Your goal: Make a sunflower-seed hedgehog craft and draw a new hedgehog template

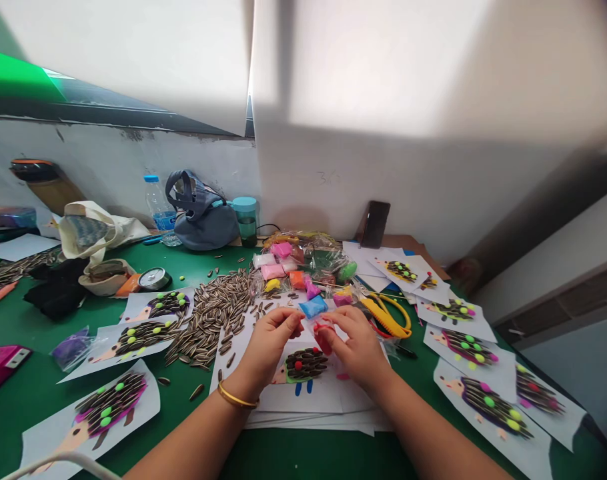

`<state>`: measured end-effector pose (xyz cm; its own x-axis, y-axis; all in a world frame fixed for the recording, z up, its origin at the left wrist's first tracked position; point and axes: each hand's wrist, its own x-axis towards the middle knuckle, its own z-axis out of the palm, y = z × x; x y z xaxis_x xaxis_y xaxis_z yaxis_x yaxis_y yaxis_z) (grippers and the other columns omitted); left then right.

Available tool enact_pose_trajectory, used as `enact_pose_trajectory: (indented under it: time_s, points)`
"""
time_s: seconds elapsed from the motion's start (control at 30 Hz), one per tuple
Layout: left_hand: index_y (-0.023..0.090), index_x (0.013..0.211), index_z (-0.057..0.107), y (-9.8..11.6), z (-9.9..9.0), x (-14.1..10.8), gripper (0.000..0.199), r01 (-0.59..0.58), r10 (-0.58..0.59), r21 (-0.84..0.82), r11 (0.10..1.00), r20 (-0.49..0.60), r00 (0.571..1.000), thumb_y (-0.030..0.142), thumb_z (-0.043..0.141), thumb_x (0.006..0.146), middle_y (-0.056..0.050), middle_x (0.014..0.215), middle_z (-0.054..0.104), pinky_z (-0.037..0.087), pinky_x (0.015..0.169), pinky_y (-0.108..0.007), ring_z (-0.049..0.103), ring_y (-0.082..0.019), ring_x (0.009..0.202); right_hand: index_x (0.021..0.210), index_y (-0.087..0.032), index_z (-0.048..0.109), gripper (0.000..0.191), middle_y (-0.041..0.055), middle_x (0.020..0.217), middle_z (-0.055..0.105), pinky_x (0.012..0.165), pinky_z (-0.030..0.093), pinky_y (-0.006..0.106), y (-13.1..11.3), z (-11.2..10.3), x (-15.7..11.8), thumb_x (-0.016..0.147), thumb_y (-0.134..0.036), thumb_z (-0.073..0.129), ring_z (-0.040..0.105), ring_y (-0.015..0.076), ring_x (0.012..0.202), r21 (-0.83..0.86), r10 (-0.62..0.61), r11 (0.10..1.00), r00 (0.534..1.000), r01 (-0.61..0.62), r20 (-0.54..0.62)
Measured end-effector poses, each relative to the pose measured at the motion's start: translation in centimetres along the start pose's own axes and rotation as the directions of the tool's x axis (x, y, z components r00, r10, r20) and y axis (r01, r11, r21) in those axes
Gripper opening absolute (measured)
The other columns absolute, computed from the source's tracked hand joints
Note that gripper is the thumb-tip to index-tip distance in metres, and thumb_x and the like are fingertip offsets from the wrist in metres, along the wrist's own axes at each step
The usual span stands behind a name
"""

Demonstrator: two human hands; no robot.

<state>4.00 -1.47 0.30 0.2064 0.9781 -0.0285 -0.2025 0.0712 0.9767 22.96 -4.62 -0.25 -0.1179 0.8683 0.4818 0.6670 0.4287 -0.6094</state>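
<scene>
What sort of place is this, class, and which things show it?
Probably a classroom or workroom set up for crafts: the green table holds a heap of striped seeds, small packets of coloured clay-like material and several seed-covered hedgehog pictures.

Gold bangle [237,401] on left wrist [242,381]

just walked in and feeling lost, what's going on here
The person's right hand holds a clear packet of red clay-like material, and the left hand is close beside it in a pinch; whether it grips anything is too small to tell. Below the hands lies a hedgehog picture with seed spines and two red dots. Striped seeds are heaped to the left, and other hedgehog pictures lie on both sides.
</scene>
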Motion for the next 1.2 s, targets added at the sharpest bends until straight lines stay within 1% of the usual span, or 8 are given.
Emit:
enact_pose_trajectory:
  time_s: [0.13,0.3,0.4,0.53,0.77,0.9,1.03,1.2]
  points:
    - [0.018,0.09,0.074,-0.2,0.0,0.0,0.03,0.039,-0.04,-0.091,0.995,-0.005,0.999,0.032,0.084,0.065,-0.002,0.084,0.069,0.046,0.073,-0.026,0.058,-0.013,0.075,0.112,-0.02,0.069,0.027,0.0101,0.1,0.068,0.086,0.047,0.04,1.9,0.5,1.0,0.097,-0.031,0.049,0.06,0.0252,0.097,-0.223,0.001,0.975,1.0,-0.006,-0.024]
    - [0.015,0.087,0.076,-0.3,0.0,0.0,0.031,0.115,-0.112,-0.141,0.983,0.033,0.993,0.042,0.079,0.072,-0.001,0.071,0.065,0.043,0.067,-0.023,0.054,-0.01,0.067,0.126,-0.015,0.06,0.035,0.014,0.104,0.068,0.085,0.047,0.043,3.4,0.8,1.7,0.095,-0.028,0.05,0.06,0.0284,0.097,-0.408,0.074,0.909,0.997,-0.083,-0.04]
    - [0.013,0.086,0.076,-0.3,-0.1,0.0,0.034,0.182,-0.169,-0.264,0.947,0.074,0.983,0.044,0.08,0.072,-0.002,0.072,0.064,0.044,0.066,-0.021,0.055,-0.009,0.067,0.133,-0.016,0.055,0.041,0.0138,0.108,0.066,0.087,0.047,0.044,2.9,0.4,1.4,0.094,-0.028,0.051,0.058,0.0288,0.1,-0.384,0.002,0.923,0.997,-0.033,-0.081]
    - [0.013,0.096,0.075,0.0,0.0,-0.1,0.039,0.274,-0.248,-0.385,0.881,0.116,0.962,0.037,0.085,0.067,-0.003,0.079,0.066,0.046,0.072,-0.02,0.058,-0.009,0.072,0.128,-0.02,0.058,0.036,0.0113,0.111,0.064,0.088,0.046,0.043,1.4,0.0,0.5,0.094,-0.027,0.051,0.057,0.0272,0.102,-0.307,-0.082,0.951,0.992,0.05,-0.094]
    - [0.014,0.077,0.067,0.3,0.0,-0.3,0.027,0.285,-0.242,-0.402,0.87,0.155,0.958,0.033,0.084,0.07,0.002,0.067,0.057,0.041,0.058,-0.015,0.05,-0.005,0.059,0.123,-0.023,0.061,0.031,0.0086,0.107,0.064,0.085,0.046,0.041,-0.3,0.0,-0.6,0.093,-0.022,0.054,0.058,0.0244,0.098,-0.211,-0.161,0.967,0.985,0.146,-0.057]
    - [0.013,0.079,0.067,0.3,0.1,-0.5,0.029,0.326,-0.273,-0.416,0.849,0.184,0.944,0.034,0.085,0.069,0.001,0.069,0.057,0.043,0.061,-0.015,0.051,-0.005,0.061,0.121,-0.023,0.063,0.03,0.0082,0.106,0.065,0.082,0.046,0.04,-0.8,-0.3,-0.9,0.092,-0.021,0.055,0.058,0.0246,0.098,-0.177,-0.163,0.972,0.985,0.151,-0.051]
    - [0.011,0.079,0.068,0.0,0.2,-0.7,0.034,0.339,-0.285,-0.359,0.87,0.196,0.938,0.042,0.081,0.072,0.0,0.069,0.057,0.042,0.062,-0.016,0.051,-0.006,0.062,0.119,-0.024,0.064,0.028,0.0083,0.104,0.065,0.082,0.046,0.04,-1.3,-0.3,-1.1,0.093,-0.022,0.055,0.059,0.0243,0.097,-0.122,-0.164,0.98,0.984,0.155,-0.066]
    - [0.013,0.07,0.063,-0.6,0.6,-1.2,0.041,0.269,-0.232,-0.111,0.957,0.266,0.935,0.052,0.07,0.079,0.004,0.057,0.047,0.028,0.048,-0.019,0.038,-0.006,0.051,0.115,-0.025,0.067,0.024,0.0075,0.098,0.063,0.08,0.048,0.039,-2.1,0.1,-1.2,0.093,-0.028,0.058,0.058,0.0229,0.092,0.013,-0.117,0.993,0.992,0.118,-0.045]
